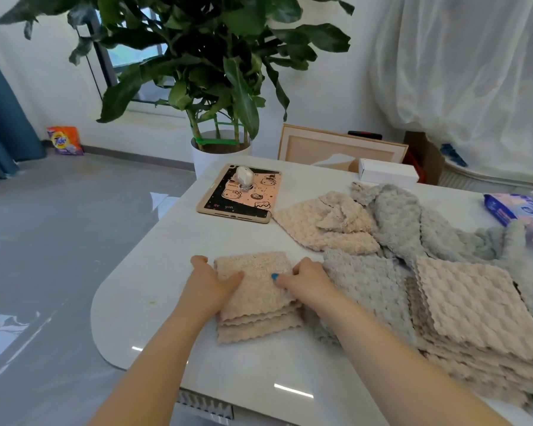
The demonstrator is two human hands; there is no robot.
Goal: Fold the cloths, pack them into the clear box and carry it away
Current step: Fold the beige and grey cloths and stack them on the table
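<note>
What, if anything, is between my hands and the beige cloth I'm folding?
Nothing visible. The left hand holds the cloth at its left edge and the right hand at its right edge, thumbs on top. The clear box is not in view, so the way to it cannot be judged.

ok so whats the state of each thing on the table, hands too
folded beige fleece cloth, folded in layers, lying flat
left hand, holds its left side, thumb on top
right hand, holds its right side, thumb on top
loose beige cloth, unfolded, rumpled
grey fleece cloths, unfolded, heaped
stack of beige cloths, flat, piled
pink-cased tablet, lying flat
white cardboard box, closed
clear box, not in view
</note>
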